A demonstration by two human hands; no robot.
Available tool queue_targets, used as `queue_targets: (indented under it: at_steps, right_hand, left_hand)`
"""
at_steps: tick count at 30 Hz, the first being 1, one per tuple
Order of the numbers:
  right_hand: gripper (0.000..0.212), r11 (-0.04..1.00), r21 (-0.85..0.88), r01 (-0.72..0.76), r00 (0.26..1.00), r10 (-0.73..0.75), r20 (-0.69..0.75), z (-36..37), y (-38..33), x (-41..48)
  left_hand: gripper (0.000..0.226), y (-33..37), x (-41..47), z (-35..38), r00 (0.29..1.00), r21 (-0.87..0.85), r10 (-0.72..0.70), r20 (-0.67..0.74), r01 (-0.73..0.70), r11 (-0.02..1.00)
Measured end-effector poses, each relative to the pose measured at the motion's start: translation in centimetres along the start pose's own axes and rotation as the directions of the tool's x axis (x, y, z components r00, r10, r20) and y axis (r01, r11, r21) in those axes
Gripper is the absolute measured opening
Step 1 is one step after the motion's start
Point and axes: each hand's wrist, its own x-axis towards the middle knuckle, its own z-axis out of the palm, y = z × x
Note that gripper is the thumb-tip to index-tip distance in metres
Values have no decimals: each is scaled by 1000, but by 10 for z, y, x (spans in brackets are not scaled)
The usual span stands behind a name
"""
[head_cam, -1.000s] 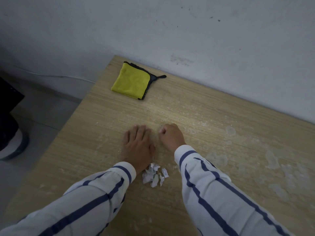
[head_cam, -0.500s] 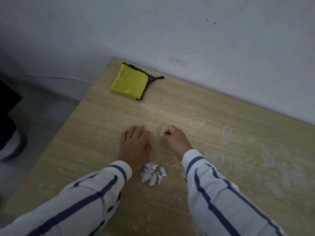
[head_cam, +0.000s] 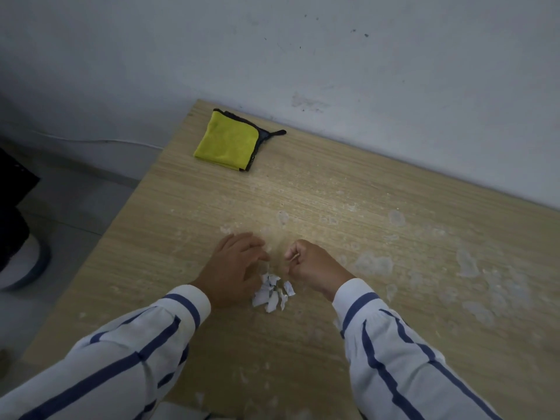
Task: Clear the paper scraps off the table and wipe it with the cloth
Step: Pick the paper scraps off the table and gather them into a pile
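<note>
paper scraps (head_cam: 272, 291): a small heap of torn white bits on the wooden table (head_cam: 394, 207), in its left part, well in from the left edge and nearer the front edge than the edge along the wall.

just left of the heap, touching it at the thumb side: left hand (head_cam: 235, 268), palm down on the wood, fingers loosely bent and spread, gripping nothing.

just right of the heap and a little beyond it: right hand (head_cam: 312, 266), curled into a tight fist, knuckles up, thumb against the forefinger. a pale sliver at the thumb tip, scrap or nail, cannot tell; cannot tell either whether anything sits inside the fist.

both wrists in white sleeves (head_cam: 394, 359) with dark blue stripes, reaching in from the front edge.

well apart from the hands, at the far left corner: cloth (head_cam: 228, 140), yellow, folded flat, with a dark border and a dark loop pointing along the wall edge.

pale smears and dried blotches over the right half of the tabletop.

behind, a scuffed white wall (head_cam: 333, 56); left of the table, grey floor (head_cam: 75, 213).
</note>
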Motion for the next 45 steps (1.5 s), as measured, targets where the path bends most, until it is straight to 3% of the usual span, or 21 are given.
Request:
queue_targets:
  at_steps: [5, 15, 18, 23, 25, 33, 45]
  right_hand:
    - [25, 999, -10, -49, 999, 49, -23, 16, 0, -6]
    - [7, 942, -321, -95, 992, 63, -107, 42, -7, 2]
    - [9, 906, -409, -109, 992, 72, -105, 47, -9, 6]
    - [34, 851, -510, -123, 991, 81, -104, 44, -10, 6]
    - [36, 860, -493, -133, 990, 98, -97, 41, -9, 3]
    - [24, 971, -165, -173, 981, 155, -116, 30, -6, -5]
    - [21, 982, 67, -176, 951, 187, -248, 28, 11, -15]
  left_hand:
    - [58, 4, -14, 0, 996, 60, 62, 67, -66, 996]
    - [33, 5, -20, 12, 998, 115, 51, -30, -47, 992]
    - [28, 5, -20, 15, 997, 100, 48, -58, -42, 994]
    - [22, 8, -17, 16, 993, 114, 73, -96, -62, 992]
    - [21, 9, -16, 15, 992, 128, 88, -93, -76, 989]
    - [24, 6, -17, 13, 995, 81, 76, -59, -71, 994]
    - [43, 19, -16, 8, 998, 97, 31, 48, -36, 995]
